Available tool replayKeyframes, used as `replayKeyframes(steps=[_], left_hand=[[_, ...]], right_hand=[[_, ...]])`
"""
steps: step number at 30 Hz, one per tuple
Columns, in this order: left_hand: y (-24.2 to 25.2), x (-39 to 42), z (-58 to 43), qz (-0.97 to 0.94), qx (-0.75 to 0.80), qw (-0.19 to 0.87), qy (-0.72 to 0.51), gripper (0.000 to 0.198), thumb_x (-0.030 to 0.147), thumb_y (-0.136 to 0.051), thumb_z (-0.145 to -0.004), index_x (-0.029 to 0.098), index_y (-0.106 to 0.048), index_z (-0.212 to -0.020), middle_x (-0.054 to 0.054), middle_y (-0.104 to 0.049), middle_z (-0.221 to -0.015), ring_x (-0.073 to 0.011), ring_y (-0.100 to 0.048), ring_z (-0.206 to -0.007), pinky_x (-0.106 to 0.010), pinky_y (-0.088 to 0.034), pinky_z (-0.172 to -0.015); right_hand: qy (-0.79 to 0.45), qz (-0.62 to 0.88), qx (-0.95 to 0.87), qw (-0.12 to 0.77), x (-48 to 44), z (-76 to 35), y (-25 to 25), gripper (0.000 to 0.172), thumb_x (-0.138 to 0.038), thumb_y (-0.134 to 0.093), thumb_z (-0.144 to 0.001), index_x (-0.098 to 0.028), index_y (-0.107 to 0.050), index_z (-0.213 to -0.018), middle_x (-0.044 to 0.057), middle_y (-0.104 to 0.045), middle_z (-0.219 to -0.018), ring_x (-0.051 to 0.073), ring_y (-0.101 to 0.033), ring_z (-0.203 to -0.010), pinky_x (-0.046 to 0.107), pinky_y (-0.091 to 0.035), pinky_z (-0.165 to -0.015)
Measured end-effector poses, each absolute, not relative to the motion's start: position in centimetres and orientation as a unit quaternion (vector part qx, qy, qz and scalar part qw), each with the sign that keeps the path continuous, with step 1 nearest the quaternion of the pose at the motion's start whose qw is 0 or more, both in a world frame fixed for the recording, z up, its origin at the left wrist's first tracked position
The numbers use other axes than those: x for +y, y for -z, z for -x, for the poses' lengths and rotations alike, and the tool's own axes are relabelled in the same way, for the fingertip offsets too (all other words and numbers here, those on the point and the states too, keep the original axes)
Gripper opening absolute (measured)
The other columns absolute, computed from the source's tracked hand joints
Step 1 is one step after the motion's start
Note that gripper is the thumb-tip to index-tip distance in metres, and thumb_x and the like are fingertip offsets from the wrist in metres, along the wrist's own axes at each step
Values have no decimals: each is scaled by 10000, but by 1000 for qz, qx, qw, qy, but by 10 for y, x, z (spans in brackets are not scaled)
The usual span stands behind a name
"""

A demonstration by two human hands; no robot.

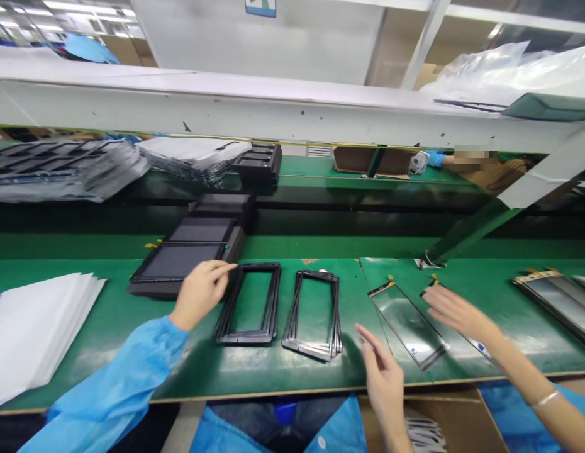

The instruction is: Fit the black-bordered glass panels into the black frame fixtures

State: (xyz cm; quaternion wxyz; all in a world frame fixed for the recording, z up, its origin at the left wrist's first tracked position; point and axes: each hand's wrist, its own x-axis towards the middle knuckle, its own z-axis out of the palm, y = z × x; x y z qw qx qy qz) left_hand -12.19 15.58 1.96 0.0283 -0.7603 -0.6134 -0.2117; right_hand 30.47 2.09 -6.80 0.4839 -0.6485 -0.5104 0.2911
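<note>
My left hand (202,290), in a blue sleeve, is at the upper left corner of a stack of black rectangular frames (270,302). Its fingers are bent, with the index fingertip on the corner; the thumb's grip is partly hidden. Just right of that stack lies a second stack of black frames (336,314), slightly fanned. My right hand (383,374) is low over the table's front edge, fingers stretched out, with no held object visible. It is between the second frame stack and a clear glass panel (408,324) with a dark border and an orange tab.
A co-worker's hand (455,308) hovers over another glass panel (481,345). Black trays with dark screens (183,261) lie behind my left hand. White sheets (38,327) are at left, more panels (559,299) at right. A slanted post (472,229) and overhead shelf (273,116) stand beyond.
</note>
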Motion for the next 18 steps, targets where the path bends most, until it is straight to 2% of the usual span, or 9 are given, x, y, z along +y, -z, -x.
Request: replayKeyframes(steps=[2, 3, 6, 7, 10, 14, 16, 18], left_hand=[[-18, 169, 75, 795, -580, -32, 175, 362, 247, -488, -1035, 218, -807, -1203, -82, -803, -1178, -249, -737, -1121, -371, -558, -1059], [-16, 177, 50, 807, -566, -60, 156, 329, 230, -515, -1042, 230, -801, -1203, -66, -802, -1169, -225, -741, -1109, -351, -558, -1054], [-6, 203, -14, 818, -552, -123, 106, 230, 293, -644, -1042, 182, -740, -1219, -86, -763, -1202, -244, -729, -1099, -466, -579, -1019], [-3, 211, -29, 815, -555, -141, 94, 259, 321, -674, -1032, 171, -717, -1239, -96, -742, -1236, -254, -722, -1105, -487, -590, -996], [2, 229, -56, 794, -570, -195, 79, 343, 351, -705, -1016, 169, -672, -1305, -114, -692, -1323, -272, -707, -1128, -496, -608, -960], [1, 239, -54, 754, -583, -281, 112, 367, 344, -701, -1018, 178, -656, -1342, -118, -679, -1349, -277, -701, -1143, -498, -608, -963], [-3, 238, -48, 726, -585, -333, 143, 344, 345, -700, -1019, 174, -668, -1316, -111, -696, -1312, -265, -713, -1107, -480, -617, -942], [-8, 232, -43, 690, -580, -394, 181, 305, 345, -701, -1021, 161, -688, -1264, -93, -733, -1210, -235, -738, -1005, -438, -638, -876]], right_hand=[[-193, 691, -541, 439, 37, -329, 71, 510, -504, -457, -1033, -193, -759, -1301, 158, -701, -1452, 315, -649, -1364, 533, -495, -1186], [-150, 710, -551, 413, 46, -341, 74, 567, -518, -439, -1020, -154, -734, -1339, 193, -631, -1528, 350, -562, -1451, 571, -424, -1233], [-87, 751, -549, 357, 66, -373, 82, 764, -563, -426, -979, 16, -625, -1437, 329, -415, -1654, 501, -230, -1605, 746, -200, -1260], [-83, 757, -552, 340, 66, -381, 85, 800, -577, -426, -973, 43, -605, -1447, 356, -401, -1650, 533, -193, -1604, 783, -174, -1241], [-87, 758, -576, 293, 47, -394, 95, 795, -613, -455, -965, -4, -627, -1445, 333, -470, -1618, 545, -294, -1569, 780, -226, -1223], [-103, 731, -623, 259, -11, -399, 105, 744, -655, -669, -871, -209, -655, -1467, 172, -515, -1643, 489, -379, -1553, 710, -294, -1241], [-108, 713, -639, 267, -37, -401, 105, 727, -616, -757, -820, -283, -667, -1460, 115, -558, -1620, 485, -430, -1526, 718, -314, -1232], [-110, 712, -623, 305, -56, -401, 100, 578, -559, -728, -860, -326, -728, -1388, 86, -655, -1527, 473, -527, -1457, 721, -369, -1199]])
